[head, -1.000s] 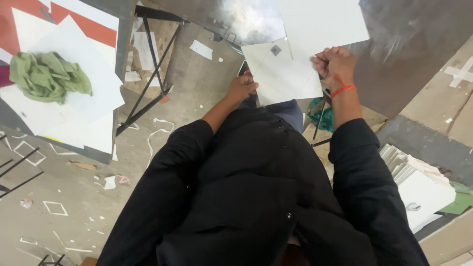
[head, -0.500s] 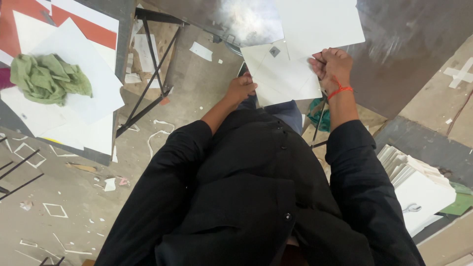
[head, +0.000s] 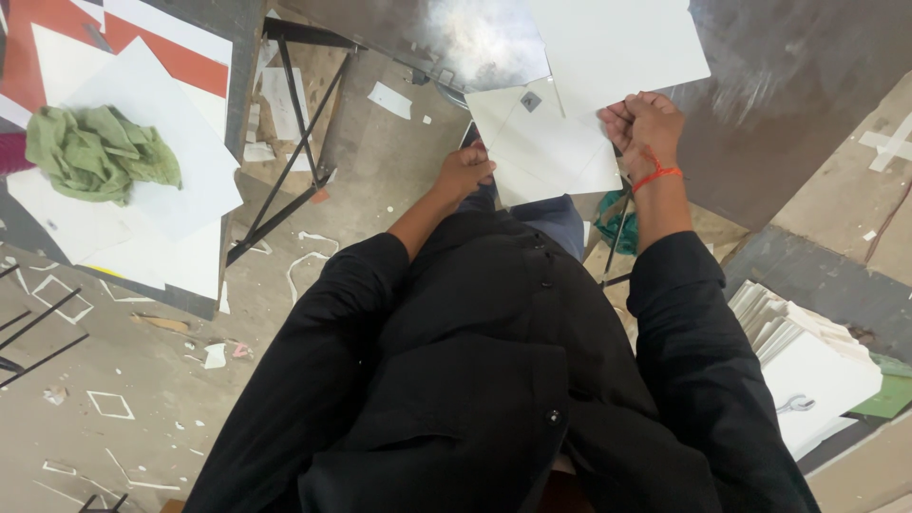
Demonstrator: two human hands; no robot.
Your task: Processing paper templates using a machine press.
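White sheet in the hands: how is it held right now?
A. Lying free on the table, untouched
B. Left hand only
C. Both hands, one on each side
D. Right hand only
C: the left hand grips the sheet's left edge and the right hand pinches its right edge, over the table.

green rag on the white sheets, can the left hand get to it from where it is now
Probably not without leaning. The green rag lies on another table, across a floor gap with a black metal frame, while the left hand holds the white sheet.
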